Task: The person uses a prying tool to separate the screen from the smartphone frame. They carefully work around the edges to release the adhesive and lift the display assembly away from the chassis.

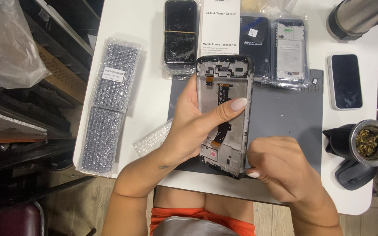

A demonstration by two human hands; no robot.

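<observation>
In the middle of the frame, my left hand (189,126) grasps a phone screen assembly (225,114) with its inner side up, thumb laid across the orange flex cable, above a grey work mat (285,113). My right hand (281,168), curled at lower right, pinches the assembly's bottom right corner. On the white table (149,87), a cracked phone (180,31) lies at top centre, bubble-wrapped packs (110,105) at left, and a white phone (345,81) at right.

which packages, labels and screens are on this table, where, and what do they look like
White box: top centre, tall, dark print.
Cracked phone: left of box, black.
Bubble-wrap packs: left edge, grey, white label.
Bagged frame: right of box, clear plastic.
White-edged phone: right, dark screen.
</observation>
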